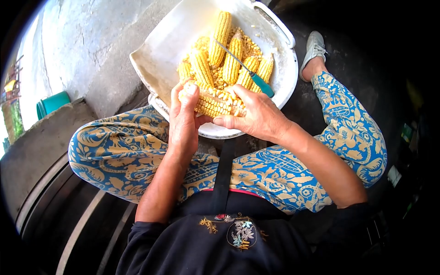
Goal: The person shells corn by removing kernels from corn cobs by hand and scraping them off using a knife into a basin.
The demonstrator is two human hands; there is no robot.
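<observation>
Both my hands hold one corn cob (213,102) sideways over the near rim of a white basin (286,68). My left hand (184,114) grips its left end, thumb on top. My right hand (259,112) pinches the right end between thumb and fingers. Some kernel rows on this cob are gone. Inside the basin, several whole yellow cobs (221,39) lie on loose kernels (250,48). A screwdriver-like tool with a green handle (262,85) and a thin metal shaft rests across those cobs, just beyond my right hand.
The basin stands between my legs, which wear blue patterned trousers (123,151). My shoe (315,48) is at the upper right. A green container (52,104) is at the left beside a concrete edge (41,137). A black strap (223,169) hangs before me.
</observation>
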